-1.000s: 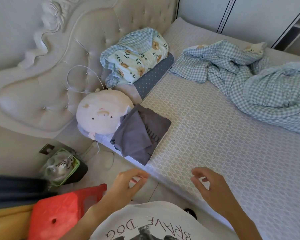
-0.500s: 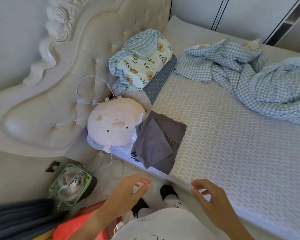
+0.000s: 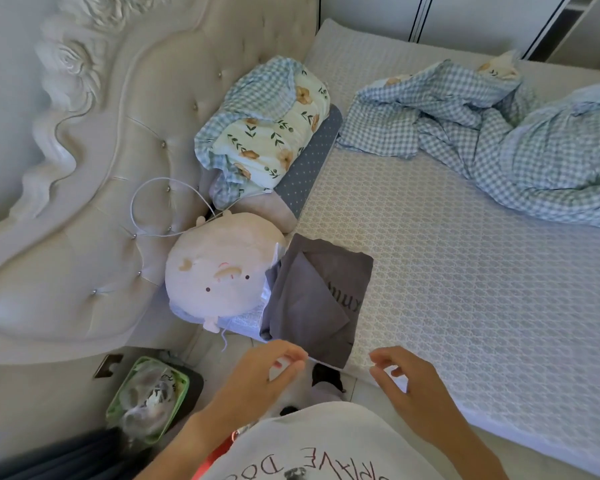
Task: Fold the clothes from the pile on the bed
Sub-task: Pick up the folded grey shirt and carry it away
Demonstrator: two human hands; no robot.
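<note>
Both hands hovering just off the bed [image 3: 465,271] edge | left hand [image 3: 257,379], right hand [image 3: 409,386] grips loosely curled, apparently pinching nothing | folded grey garment [image 3: 319,296] lying beyond them

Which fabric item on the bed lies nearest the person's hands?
The folded grey garment at the bed's near edge, beside the pig plush; the floral pillow and checked blanket lie farther.
</note>
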